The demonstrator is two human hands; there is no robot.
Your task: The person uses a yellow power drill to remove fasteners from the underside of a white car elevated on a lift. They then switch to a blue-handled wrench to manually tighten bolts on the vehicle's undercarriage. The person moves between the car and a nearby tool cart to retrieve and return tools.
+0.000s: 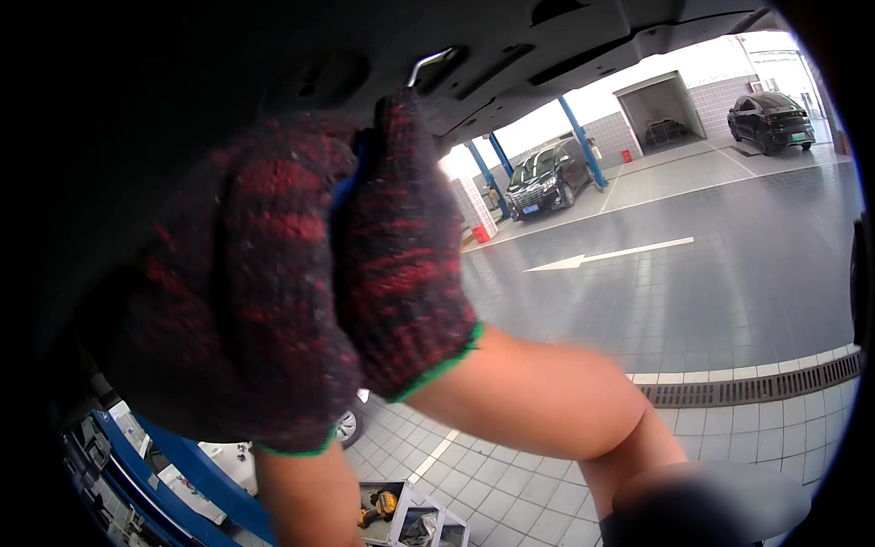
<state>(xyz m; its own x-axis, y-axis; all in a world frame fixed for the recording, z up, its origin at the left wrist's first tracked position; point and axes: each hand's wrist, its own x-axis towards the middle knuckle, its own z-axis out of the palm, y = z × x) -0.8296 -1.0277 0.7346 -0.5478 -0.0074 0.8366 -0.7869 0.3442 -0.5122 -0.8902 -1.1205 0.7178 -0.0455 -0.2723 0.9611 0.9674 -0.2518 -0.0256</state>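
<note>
Both my hands are raised close together against a dark panel (556,41) overhead, in black-and-red knitted gloves with green cuffs. My left hand (246,273) is closed, with its fingers curled; what it holds, if anything, is hidden. Pressed beside it, my right hand (401,246) is closed around a blue-handled tool (344,190), of which a sliver shows between the gloves. A bent shiny metal rod (430,64) sticks up past the right glove's tip to an opening in the panel. I cannot tell whether the rod belongs to the tool.
Below stands a grey tool tray (401,515) with a yellow-and-black power tool (381,506). Blue lift posts (583,141) rise beyond, by a parked black van (547,178). A black car (773,123) stands far right. A drain grate (756,387) crosses the tiled floor.
</note>
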